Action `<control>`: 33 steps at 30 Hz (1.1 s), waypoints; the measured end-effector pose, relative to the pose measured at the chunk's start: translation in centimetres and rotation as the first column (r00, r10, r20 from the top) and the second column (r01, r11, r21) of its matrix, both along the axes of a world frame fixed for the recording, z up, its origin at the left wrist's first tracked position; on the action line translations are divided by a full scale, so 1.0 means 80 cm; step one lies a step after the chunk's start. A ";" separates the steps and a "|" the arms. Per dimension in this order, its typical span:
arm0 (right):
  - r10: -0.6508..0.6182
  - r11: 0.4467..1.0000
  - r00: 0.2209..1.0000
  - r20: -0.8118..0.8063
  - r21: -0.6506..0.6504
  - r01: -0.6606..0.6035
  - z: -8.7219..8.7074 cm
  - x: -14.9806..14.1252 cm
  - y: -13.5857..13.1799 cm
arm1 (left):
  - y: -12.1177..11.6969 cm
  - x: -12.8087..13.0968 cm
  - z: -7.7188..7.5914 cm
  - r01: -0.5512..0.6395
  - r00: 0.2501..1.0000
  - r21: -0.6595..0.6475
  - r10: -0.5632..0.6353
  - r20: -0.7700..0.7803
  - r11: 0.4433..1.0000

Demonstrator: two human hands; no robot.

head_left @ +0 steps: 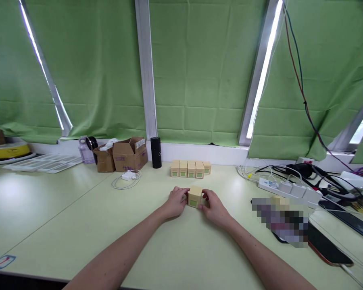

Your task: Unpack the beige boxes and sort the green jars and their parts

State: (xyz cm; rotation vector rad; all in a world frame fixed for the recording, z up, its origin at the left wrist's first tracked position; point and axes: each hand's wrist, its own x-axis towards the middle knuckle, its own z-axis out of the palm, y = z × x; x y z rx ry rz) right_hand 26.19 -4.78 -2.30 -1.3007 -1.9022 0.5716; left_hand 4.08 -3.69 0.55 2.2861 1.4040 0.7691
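A small tan cardboard box (195, 194) with a green label on its front stands on the table between my hands. My left hand (176, 202) touches its left side with bent fingers, and my right hand (213, 206) has its thumb and fingers at the right side. Together they grip the box from both sides; some fingertips are hidden behind it. Farther back, several like boxes (183, 169) stand side by side in a row, their green labels facing me. One more box (207, 167) sits slightly behind the row's right end.
A black cylindrical bottle (156, 152) and opened cartons (128, 156) are at the back left, with a white charger (129, 175) in front. To the right lie a power strip (290, 191), tangled cables, a phone (328, 243) and a blurred-out patch. Green curtains (199, 72) hang behind.
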 end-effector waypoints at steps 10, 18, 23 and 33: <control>-0.042 0.999 0.999 0.019 -0.006 0.042 0.006 0.013 0.003 | 0.016 -0.007 -0.014 -0.070 0.997 0.091 0.067 0.036 0.993; -0.060 0.998 0.997 0.045 0.008 0.060 0.013 0.011 -0.002 | 0.012 -0.004 -0.006 -0.080 0.996 0.110 0.075 0.045 0.991; -0.082 0.997 0.996 0.034 -0.004 0.082 0.014 0.010 -0.004 | 0.007 -0.004 -0.003 -0.093 0.995 0.099 0.088 0.052 0.991; -0.014 1.000 1.000 0.018 -0.007 0.014 0.010 0.009 -0.003 | 0.000 0.007 -0.004 -0.016 0.987 -0.077 0.028 0.159 0.997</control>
